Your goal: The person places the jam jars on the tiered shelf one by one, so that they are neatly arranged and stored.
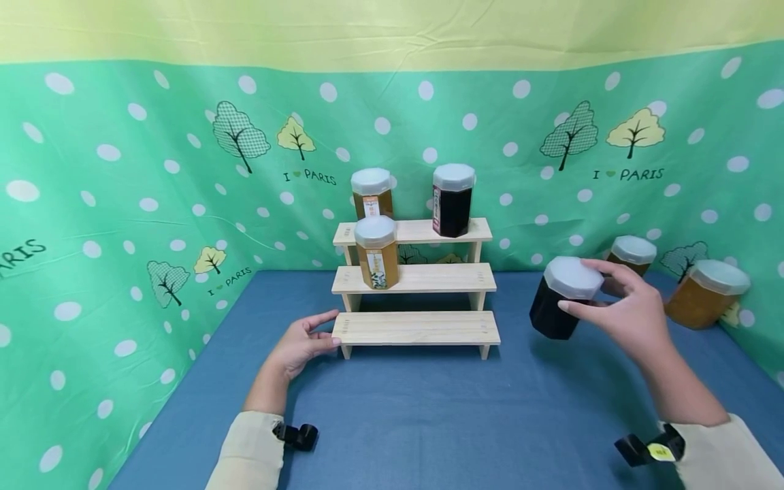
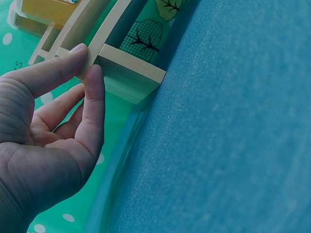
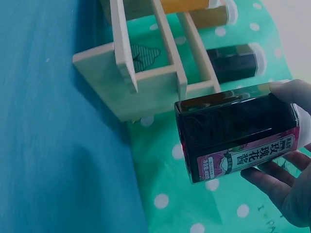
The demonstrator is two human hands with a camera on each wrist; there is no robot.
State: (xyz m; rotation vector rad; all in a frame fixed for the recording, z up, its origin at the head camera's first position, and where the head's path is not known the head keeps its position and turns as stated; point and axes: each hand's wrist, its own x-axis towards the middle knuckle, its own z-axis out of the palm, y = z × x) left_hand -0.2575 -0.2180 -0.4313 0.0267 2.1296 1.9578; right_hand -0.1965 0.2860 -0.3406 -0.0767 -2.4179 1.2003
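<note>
My right hand (image 1: 627,309) grips a dark jar (image 1: 554,312) around its white lid, in the air right of a three-step wooden display rack (image 1: 419,328). The jar tilts; its pink label (image 3: 248,154) shows in the right wrist view. At the rack's left end, my left hand (image 1: 301,346) pinches the lowest board between thumb and finger, as the left wrist view (image 2: 63,121) shows up close. On the top step stand an amber jar (image 1: 372,190) at left and another dark jar (image 1: 452,204) at right. One more amber jar (image 1: 378,262) occupies the middle step's left part.
Behind my right hand, two amber jars with white lids, a farther one (image 1: 633,252) and a nearer one (image 1: 704,296), stand at the table's right side. Blue cloth (image 1: 429,415) covers the table. A green dotted curtain (image 1: 380,122) hangs close behind the rack.
</note>
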